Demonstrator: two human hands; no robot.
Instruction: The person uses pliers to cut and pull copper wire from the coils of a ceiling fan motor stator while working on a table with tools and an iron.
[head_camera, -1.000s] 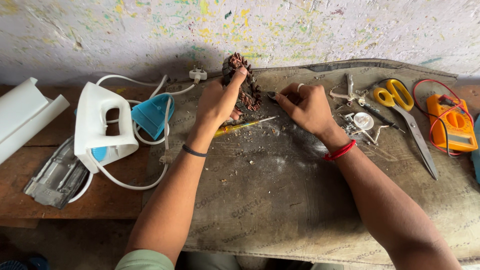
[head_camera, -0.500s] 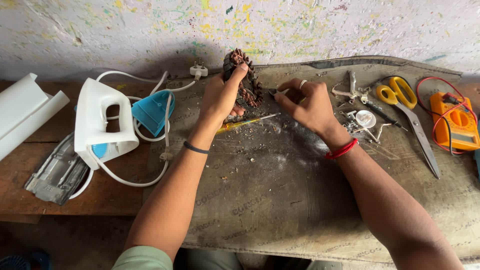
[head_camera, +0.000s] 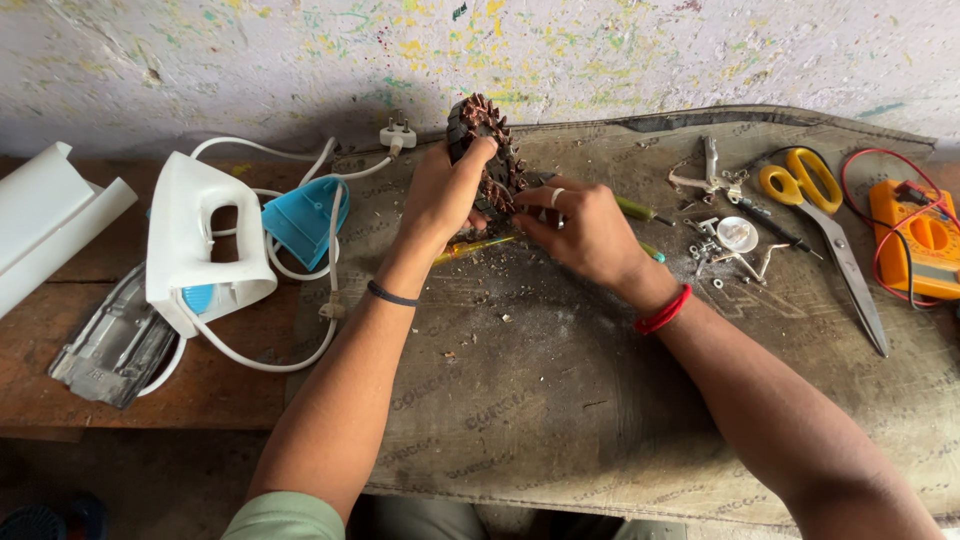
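Left hand (head_camera: 445, 195) closed around a round, dark, copper-wound coil part (head_camera: 485, 150), held on edge above the far side of the grey mat (head_camera: 520, 400). Right hand (head_camera: 580, 225), fingers pinched together, meets the part's lower right edge; what it grips cannot be told. Beneath the hands, a yellow-handled screwdriver (head_camera: 475, 247) lies amid debris. To the left, a white iron shell (head_camera: 200, 245), blue cover (head_camera: 300, 215) and metal soleplate (head_camera: 115, 345); to the right, yellow scissors (head_camera: 810, 190), small screws (head_camera: 710, 250) and an orange multimeter (head_camera: 915, 240).
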